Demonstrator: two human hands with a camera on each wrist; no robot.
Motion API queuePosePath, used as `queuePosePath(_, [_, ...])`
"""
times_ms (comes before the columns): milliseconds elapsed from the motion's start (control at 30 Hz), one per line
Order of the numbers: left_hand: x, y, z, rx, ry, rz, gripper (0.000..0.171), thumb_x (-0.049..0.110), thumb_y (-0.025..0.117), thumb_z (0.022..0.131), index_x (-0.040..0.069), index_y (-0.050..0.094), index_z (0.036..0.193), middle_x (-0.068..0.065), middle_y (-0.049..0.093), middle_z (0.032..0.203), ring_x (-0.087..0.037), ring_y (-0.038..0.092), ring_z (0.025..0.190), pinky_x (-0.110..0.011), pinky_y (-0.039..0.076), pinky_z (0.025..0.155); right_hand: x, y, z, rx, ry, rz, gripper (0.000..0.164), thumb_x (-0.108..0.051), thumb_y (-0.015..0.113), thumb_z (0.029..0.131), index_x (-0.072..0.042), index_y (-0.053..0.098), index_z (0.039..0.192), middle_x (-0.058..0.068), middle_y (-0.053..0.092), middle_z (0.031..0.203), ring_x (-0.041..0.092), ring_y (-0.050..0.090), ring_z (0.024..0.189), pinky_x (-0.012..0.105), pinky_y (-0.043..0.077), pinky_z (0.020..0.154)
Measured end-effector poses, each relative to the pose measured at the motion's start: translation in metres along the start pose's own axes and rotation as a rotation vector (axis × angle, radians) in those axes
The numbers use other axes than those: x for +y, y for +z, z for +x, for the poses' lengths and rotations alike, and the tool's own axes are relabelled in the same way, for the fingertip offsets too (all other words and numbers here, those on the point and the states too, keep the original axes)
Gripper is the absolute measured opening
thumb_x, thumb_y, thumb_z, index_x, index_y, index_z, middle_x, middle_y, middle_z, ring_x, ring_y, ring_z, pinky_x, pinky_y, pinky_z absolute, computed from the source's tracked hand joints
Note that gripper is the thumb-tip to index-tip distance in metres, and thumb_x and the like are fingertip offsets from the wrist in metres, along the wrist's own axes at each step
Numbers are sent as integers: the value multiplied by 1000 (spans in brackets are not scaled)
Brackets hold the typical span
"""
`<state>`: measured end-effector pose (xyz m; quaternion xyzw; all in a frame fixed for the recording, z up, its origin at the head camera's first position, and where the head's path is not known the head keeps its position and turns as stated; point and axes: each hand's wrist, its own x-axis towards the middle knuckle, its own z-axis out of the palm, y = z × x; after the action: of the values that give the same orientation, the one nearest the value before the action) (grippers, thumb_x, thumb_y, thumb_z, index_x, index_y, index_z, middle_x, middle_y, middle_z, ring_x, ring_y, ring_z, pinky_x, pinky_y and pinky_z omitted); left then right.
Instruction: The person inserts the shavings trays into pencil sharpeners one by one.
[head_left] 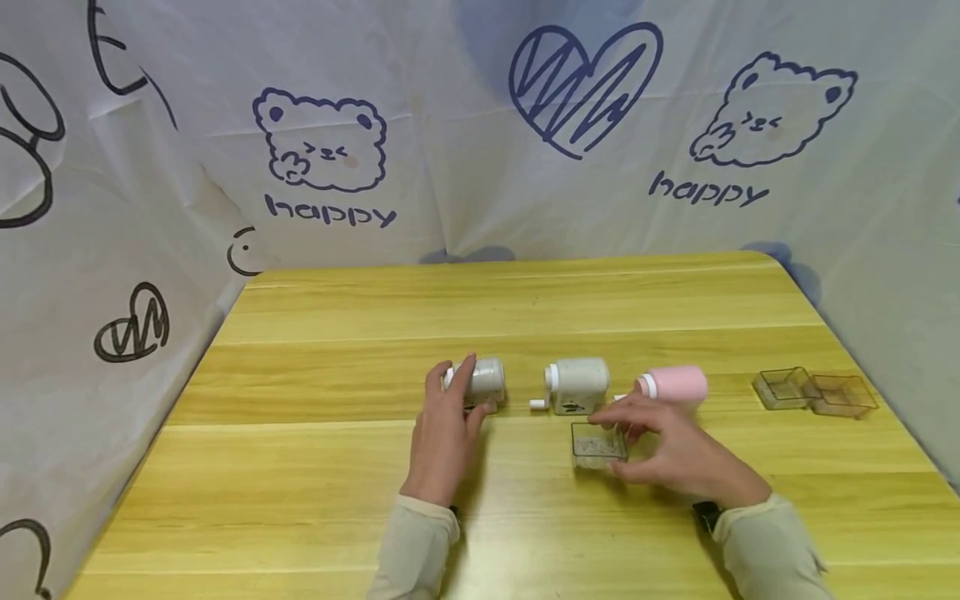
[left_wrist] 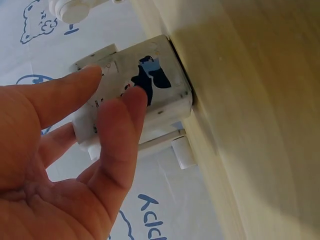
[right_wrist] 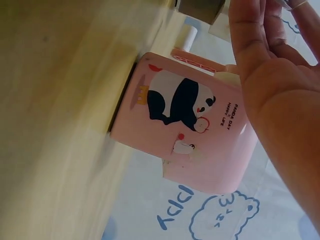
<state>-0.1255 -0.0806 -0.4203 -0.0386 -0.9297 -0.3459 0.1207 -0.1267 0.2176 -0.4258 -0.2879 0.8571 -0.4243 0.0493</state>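
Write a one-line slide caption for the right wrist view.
A pink panda-printed sharpener stands on a wood-grain table, the right hand beside it.

A white cloth (head_left: 465, 183) with bears (head_left: 322, 142) and hearts (head_left: 588, 92) hangs behind the wooden table (head_left: 300, 500).

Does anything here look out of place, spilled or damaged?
Nothing looks spilled or damaged. Mildly odd: two see-through trays sit askew to each other at far right, away from the sharpeners. A third tray, in the right hand, holds grey specks.
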Motion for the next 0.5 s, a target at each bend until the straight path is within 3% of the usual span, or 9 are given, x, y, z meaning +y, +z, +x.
queuePosePath(300, [-1, -1, -2, 31, -39, -40, 49, 17, 71, 85, 26, 51, 129, -9, 43, 127, -20, 59, 75, -37, 48, 63, 2, 3, 0, -18, 23, -67, 52, -35, 78, 77, -24, 61, 125, -2, 60, 113, 11, 55, 89, 33, 49, 77])
queuePosePath(500, [-2, -4, -2, 23, 51, -7, 46, 11, 72, 84, 20, 50, 123, -8, 53, 125, -27, 61, 90, -44, 51, 71, 3, 4, 0, -17, 34, -92, 52, -39, 77, 77, -23, 62, 124, -4, 60, 114, 11, 55, 90, 33, 49, 78])
